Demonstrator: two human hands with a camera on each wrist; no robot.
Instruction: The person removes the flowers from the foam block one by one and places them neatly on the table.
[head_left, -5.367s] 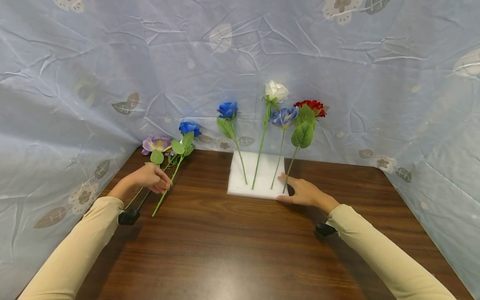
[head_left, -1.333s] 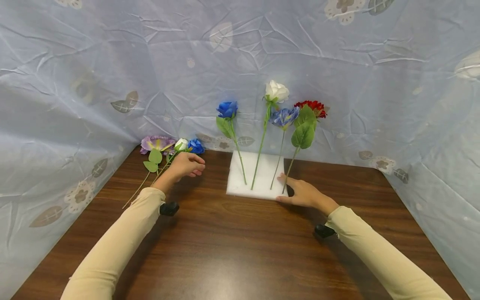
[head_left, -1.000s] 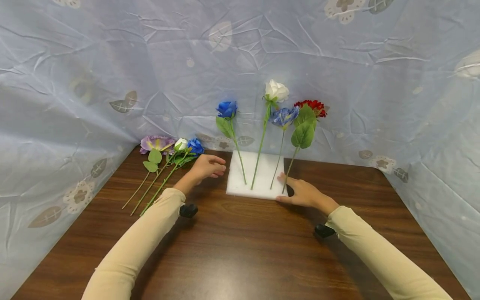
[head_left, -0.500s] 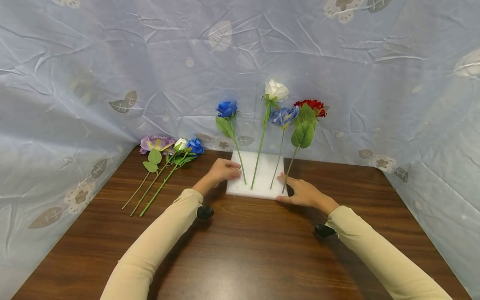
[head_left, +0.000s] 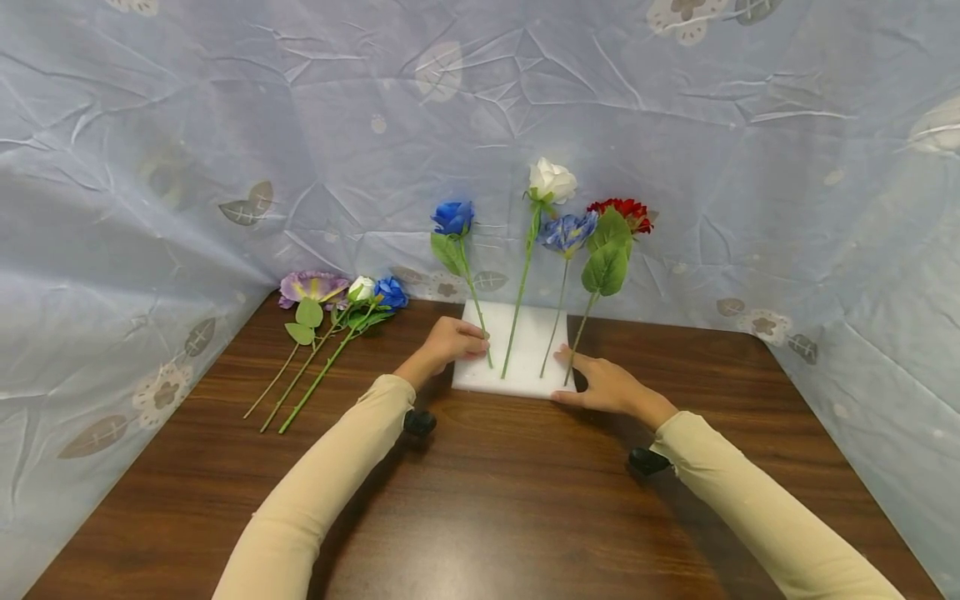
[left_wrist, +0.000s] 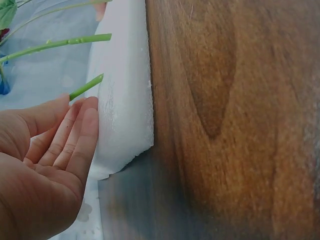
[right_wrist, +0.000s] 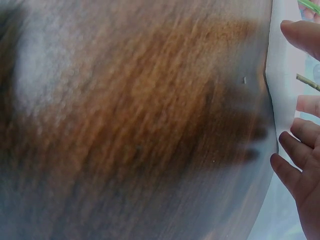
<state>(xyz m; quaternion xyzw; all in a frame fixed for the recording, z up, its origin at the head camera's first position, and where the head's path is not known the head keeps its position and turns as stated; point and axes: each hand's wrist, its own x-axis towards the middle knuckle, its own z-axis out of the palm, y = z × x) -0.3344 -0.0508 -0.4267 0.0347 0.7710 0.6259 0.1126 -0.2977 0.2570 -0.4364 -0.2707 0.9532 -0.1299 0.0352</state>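
Observation:
Several artificial flowers stand in a white foam block point(head_left: 525, 337): a blue rose point(head_left: 453, 218) at its left, a white rose point(head_left: 552, 182), a blue-violet flower point(head_left: 567, 234) and a red flower point(head_left: 621, 215) at its right edge. My left hand point(head_left: 452, 342) pinches the blue rose's stem low down, just above the foam. Seen from the left wrist, thumb and fingers meet around that green stem point(left_wrist: 86, 86). My right hand point(head_left: 611, 387) rests against the block's right side with fingers spread. The right wrist view has its thumb point(right_wrist: 302, 37) beside the foam.
On the wooden table point(head_left: 480, 483) at the left lie a purple flower point(head_left: 311, 288), a white rosebud point(head_left: 362, 289) and another blue rose point(head_left: 390, 292), stems toward me. A pale patterned cloth point(head_left: 337, 125) hangs behind and at both sides.
My left hand laid a blue rose down beside the other loose flowers, then moved right to the foam block and took hold of the standing blue rose's stem. The right hand stayed put.

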